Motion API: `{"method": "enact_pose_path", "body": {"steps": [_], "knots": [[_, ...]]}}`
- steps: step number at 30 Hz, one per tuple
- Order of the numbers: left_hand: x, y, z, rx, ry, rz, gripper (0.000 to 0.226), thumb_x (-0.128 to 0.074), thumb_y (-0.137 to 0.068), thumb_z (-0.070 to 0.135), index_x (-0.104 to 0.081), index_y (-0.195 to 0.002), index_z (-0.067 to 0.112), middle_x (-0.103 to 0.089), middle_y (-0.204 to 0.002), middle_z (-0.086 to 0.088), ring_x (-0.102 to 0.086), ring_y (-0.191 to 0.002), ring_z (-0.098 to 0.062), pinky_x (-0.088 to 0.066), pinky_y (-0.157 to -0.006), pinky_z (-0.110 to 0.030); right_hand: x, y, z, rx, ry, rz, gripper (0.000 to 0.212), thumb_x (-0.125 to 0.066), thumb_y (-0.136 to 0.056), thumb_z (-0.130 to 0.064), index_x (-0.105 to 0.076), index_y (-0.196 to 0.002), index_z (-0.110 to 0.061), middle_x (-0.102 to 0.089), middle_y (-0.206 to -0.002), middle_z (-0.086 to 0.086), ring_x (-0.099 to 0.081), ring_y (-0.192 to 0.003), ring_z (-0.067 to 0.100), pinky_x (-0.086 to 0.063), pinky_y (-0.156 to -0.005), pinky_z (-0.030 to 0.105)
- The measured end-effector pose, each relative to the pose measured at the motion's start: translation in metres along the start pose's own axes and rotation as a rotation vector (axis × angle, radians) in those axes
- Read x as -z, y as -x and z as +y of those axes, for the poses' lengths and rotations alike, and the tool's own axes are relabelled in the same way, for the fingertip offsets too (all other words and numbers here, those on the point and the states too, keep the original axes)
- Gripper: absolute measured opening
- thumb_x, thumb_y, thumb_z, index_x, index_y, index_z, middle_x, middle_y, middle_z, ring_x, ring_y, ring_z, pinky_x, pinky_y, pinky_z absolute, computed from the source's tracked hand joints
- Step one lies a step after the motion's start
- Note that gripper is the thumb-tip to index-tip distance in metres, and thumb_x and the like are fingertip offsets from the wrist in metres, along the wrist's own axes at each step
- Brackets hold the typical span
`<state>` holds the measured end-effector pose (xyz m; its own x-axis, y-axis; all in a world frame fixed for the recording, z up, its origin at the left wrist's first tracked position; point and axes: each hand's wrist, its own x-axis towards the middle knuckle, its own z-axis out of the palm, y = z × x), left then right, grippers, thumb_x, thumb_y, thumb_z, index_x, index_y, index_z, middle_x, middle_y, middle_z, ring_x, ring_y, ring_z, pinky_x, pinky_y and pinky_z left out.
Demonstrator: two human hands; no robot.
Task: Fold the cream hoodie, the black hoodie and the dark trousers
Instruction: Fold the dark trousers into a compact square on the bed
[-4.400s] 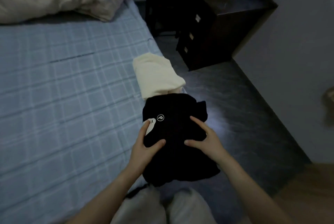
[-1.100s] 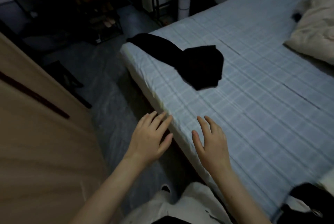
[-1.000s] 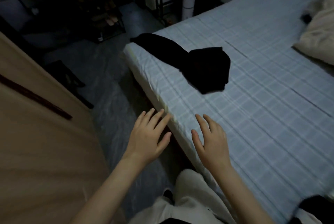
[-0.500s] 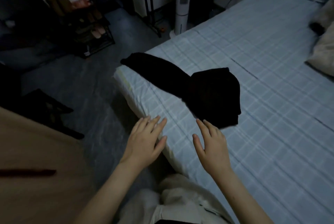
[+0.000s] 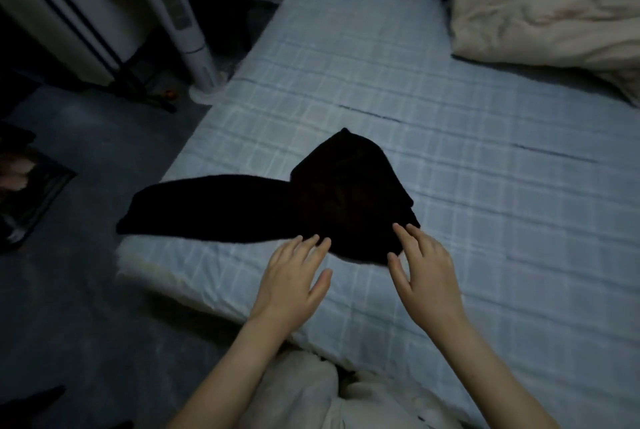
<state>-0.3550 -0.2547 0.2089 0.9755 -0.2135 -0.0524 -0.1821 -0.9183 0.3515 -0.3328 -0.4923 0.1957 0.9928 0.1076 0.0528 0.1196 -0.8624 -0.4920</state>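
Observation:
The dark trousers [image 5: 284,207] lie crumpled on the blue checked bed [image 5: 450,158] near its corner. One leg stretches left to the mattress edge, and the rest is bunched in a heap to the right. My left hand [image 5: 291,279] hovers with fingers spread, its fingertips at the near edge of the trousers. My right hand [image 5: 426,269] is also spread, fingertips reaching the near right edge of the heap. Neither hand holds anything. The cream hoodie and the black hoodie are out of view.
A cream duvet [image 5: 540,2] is piled at the far right of the bed. A white tower fan [image 5: 187,23] and a black-framed rack [image 5: 86,30] stand on the dark floor at the left. My light trousers [image 5: 311,394] show at the bottom.
The view has turned from the folded hoodies to the other end of the bed. Both hands, still spread, have come forward up to the near edge of the dark trousers.

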Motion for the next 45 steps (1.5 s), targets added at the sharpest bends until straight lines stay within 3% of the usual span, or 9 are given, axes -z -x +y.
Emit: {"method": "enact_pose_path", "body": {"steps": [8,15,21,24,28,33,36,40,45], "knots": [[0.007,-0.115,-0.077,-0.257,-0.006,-0.087,0.054,-0.039,-0.095,0.044,-0.054,-0.139,0.017,-0.057,-0.139,-0.006,-0.05,-0.129,-0.03,-0.036,-0.109,-0.042,-0.051,-0.039,-0.015,-0.303,-0.051,0.042,0.055,-0.035,-0.099,-0.044,-0.047,-0.146,-0.017,-0.049,-0.146,0.012,-0.048,-0.132,0.028,-0.043,-0.107,0.048],[-0.092,-0.223,-0.116,-0.259,-0.048,-0.218,0.064,-0.032,-0.094,0.054,-0.031,-0.152,0.028,-0.031,-0.158,-0.004,-0.024,-0.147,-0.026,-0.017,-0.121,-0.048,-0.145,-0.115,0.045,-0.364,-0.015,-0.033,0.058,-0.033,-0.097,-0.043,-0.041,-0.15,-0.02,-0.04,-0.154,0.011,-0.037,-0.141,0.035,-0.037,-0.111,0.055],[-0.205,-0.279,-0.136,-0.184,-0.164,-0.265,0.068,-0.033,-0.092,0.064,-0.005,-0.152,0.046,-0.003,-0.164,-0.002,0.0,-0.15,-0.03,0.002,-0.116,-0.059,-0.224,-0.155,0.13,-0.52,0.114,-0.207,0.064,-0.017,-0.089,-0.065,-0.015,-0.152,-0.052,-0.011,-0.166,0.003,-0.006,-0.148,0.046,-0.019,-0.115,0.065],[-0.252,-0.281,-0.144,-0.188,-0.182,-0.279,0.068,-0.027,-0.09,0.07,-0.006,-0.151,0.049,-0.001,-0.164,-0.004,-0.001,-0.15,-0.033,-0.002,-0.115,-0.065,-0.253,-0.157,0.15,-0.475,0.116,-0.267,0.063,-0.013,-0.089,-0.068,-0.003,-0.15,-0.058,-0.003,-0.166,0.001,0.003,-0.149,0.044,-0.012,-0.115,0.068],[-0.273,-0.28,-0.15,-0.196,-0.203,-0.237,0.065,-0.03,-0.092,0.067,-0.019,-0.152,0.044,-0.015,-0.163,-0.007,-0.015,-0.148,-0.035,-0.013,-0.112,-0.068,-0.254,-0.157,0.161,-0.471,0.058,-0.191,0.057,-0.019,-0.093,-0.065,-0.012,-0.15,-0.057,-0.012,-0.165,-0.002,-0.005,-0.148,0.041,-0.015,-0.113,0.064],[-0.262,-0.28,-0.145,-0.19,-0.166,-0.292,0.065,-0.031,-0.092,0.064,-0.02,-0.152,0.042,-0.012,-0.163,-0.009,-0.01,-0.148,-0.036,-0.012,-0.113,-0.067,-0.24,-0.149,0.175,-0.513,-0.124,-0.103,0.06,-0.022,-0.097,-0.062,-0.024,-0.153,-0.043,-0.023,-0.162,-0.012,-0.02,-0.143,0.036,-0.024,-0.117,0.052],[-0.25,-0.282,-0.125,-0.171,-0.157,-0.272,0.064,-0.044,-0.092,0.054,-0.027,-0.151,0.036,-0.013,-0.161,-0.015,-0.009,-0.147,-0.039,-0.009,-0.116,-0.065,-0.229,-0.151,0.179,-0.496,-0.231,-0.106,0.053,-0.043,-0.1,-0.051,-0.038,-0.15,-0.037,-0.033,-0.155,-0.012,-0.025,-0.135,0.027,-0.029,-0.116,0.04],[-0.241,-0.295,-0.077,-0.448,-0.052,-0.161,0.057,-0.046,-0.094,0.044,-0.035,-0.149,0.03,-0.023,-0.159,-0.006,-0.016,-0.148,-0.027,-0.008,-0.119,-0.057,-0.214,-0.144,0.181,-0.598,-0.455,0.135,0.055,-0.073,-0.088,-0.032,-0.05,-0.138,-0.031,-0.033,-0.135,-0.004,-0.044,-0.117,0.013,-0.044,-0.102,0.025],[-0.258,-0.338,-0.02,-0.655,0.026,-0.454,0.059,-0.049,-0.097,0.047,-0.027,-0.152,0.036,-0.026,-0.159,0.007,-0.009,-0.15,-0.018,-0.002,-0.12,-0.047,-0.201,-0.127,0.184,-0.876,-0.903,0.28,0.049,-0.077,-0.085,-0.007,-0.058,-0.13,-0.014,-0.064,-0.115,0.006,-0.068,-0.085,-0.003,-0.055,-0.075,0.014]]}}
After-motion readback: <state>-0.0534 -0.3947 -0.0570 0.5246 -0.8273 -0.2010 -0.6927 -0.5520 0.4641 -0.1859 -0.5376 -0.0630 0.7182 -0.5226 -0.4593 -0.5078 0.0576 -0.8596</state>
